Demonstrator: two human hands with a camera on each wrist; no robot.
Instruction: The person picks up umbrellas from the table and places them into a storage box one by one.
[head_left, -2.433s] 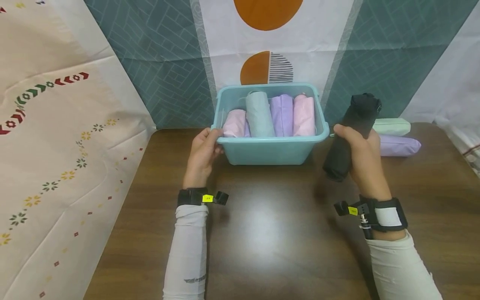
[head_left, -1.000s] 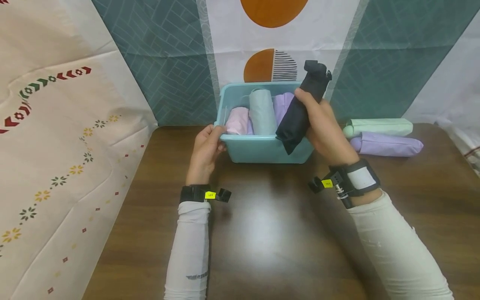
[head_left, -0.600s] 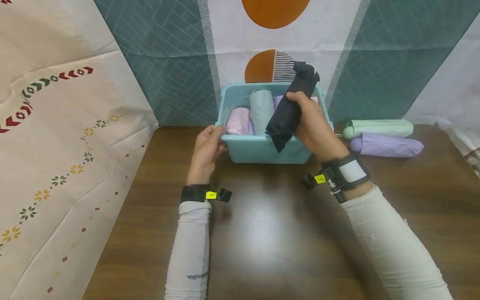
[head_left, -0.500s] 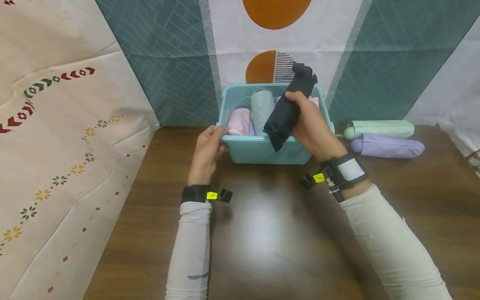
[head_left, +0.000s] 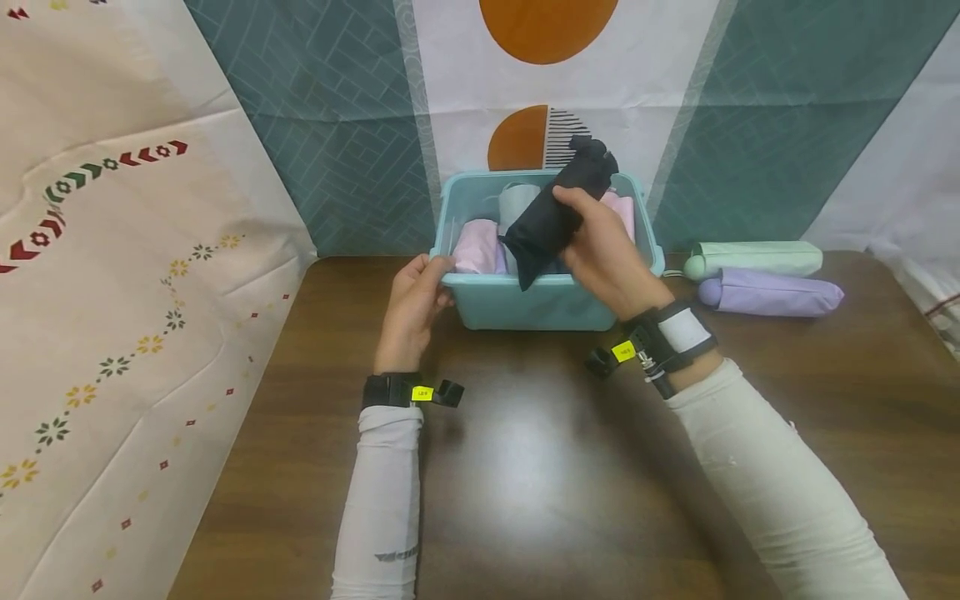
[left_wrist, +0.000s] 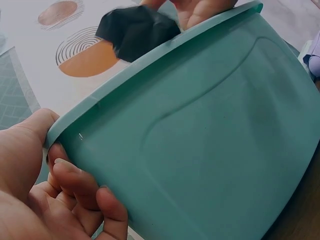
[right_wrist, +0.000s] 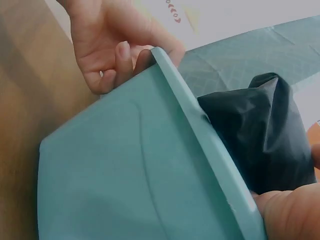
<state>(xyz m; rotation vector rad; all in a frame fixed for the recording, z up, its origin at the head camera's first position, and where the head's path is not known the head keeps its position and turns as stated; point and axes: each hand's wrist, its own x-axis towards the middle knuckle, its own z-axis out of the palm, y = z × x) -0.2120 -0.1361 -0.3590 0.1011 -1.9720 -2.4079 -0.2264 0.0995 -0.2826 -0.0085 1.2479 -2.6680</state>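
My left hand [head_left: 410, 312] pinches the front left corner of the teal plastic bin [head_left: 536, 304], thumb over the rim and fingers curled below it, as the left wrist view shows. A folded black umbrella [head_left: 558, 212] is in my right hand [head_left: 603, 254], thumb on top. It slants over the bin, its lower end above the front rim. Inside the bin lie rolled pink [head_left: 477, 247] and grey-blue [head_left: 516, 204] cloth-covered bundles, with another pink bundle [head_left: 619, 212] at the right. The umbrella and right hand hide the middle of the bin.
Right of the bin, a folded mint-green umbrella [head_left: 757, 258] and a folded lilac umbrella [head_left: 776, 293] lie on the brown wooden table [head_left: 517, 467]. A patterned cloth [head_left: 337, 125] hangs behind the bin. Light printed fabric [head_left: 150, 375] borders the table's left side.
My right hand has carried the black umbrella leftward from the right of the bin to above it, and lowered it slightly in the last half second. My left hand keeps its grip on the rim.
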